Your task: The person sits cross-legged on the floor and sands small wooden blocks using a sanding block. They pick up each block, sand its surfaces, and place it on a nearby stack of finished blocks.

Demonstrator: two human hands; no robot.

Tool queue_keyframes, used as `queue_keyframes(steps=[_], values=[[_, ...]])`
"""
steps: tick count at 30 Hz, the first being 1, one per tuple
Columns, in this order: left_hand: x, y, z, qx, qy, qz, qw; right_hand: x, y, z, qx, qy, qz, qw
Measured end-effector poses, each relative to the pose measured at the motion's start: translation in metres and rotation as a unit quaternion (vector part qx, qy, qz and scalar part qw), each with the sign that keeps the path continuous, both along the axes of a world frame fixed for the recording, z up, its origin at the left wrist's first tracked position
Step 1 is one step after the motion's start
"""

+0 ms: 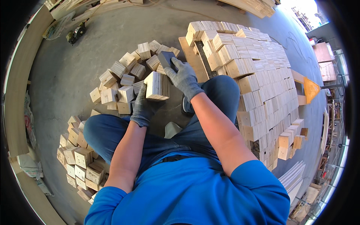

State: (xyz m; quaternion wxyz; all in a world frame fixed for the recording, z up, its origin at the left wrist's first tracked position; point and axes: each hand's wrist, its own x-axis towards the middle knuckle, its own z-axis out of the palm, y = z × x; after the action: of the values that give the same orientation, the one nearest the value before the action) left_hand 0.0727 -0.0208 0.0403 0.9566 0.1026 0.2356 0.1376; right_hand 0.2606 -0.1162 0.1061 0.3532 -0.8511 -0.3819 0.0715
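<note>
Left hand [143, 107], grey-gloved: fingers are clasping a cuboid block [157, 87], layered pale wood, near right of the loose blocks [109, 96]. Right hand [183, 77], grey-gloved: fingers are gripping a dark, flat-faced slab [165, 60].

This is a woodworking workshop; stacked blocks [264, 80] and planks [249, 6] show it.

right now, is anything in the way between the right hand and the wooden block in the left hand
Nothing visible: the right hand, gripping a dark block, is near the wooden block in the left hand; the loose blocks lie beyond.
</note>
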Motion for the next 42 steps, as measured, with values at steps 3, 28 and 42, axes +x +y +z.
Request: queue_keyframes(steps=[3,28,42], values=[[0.0,0.002,0.002,-0.012,-0.013,0.025,1.0,-0.012,-0.013,0.003,0.031,-0.023,0.015,0.999],[-0.002,0.015,-0.01,-0.013,-0.004,0.067,0.998,-0.066,-0.059,0.026,0.169,-0.06,0.108,0.978],[-0.004,0.006,0.004,-0.003,0.028,0.021,0.999,-0.01,0.001,0.002,0.087,-0.017,0.014,0.996]])
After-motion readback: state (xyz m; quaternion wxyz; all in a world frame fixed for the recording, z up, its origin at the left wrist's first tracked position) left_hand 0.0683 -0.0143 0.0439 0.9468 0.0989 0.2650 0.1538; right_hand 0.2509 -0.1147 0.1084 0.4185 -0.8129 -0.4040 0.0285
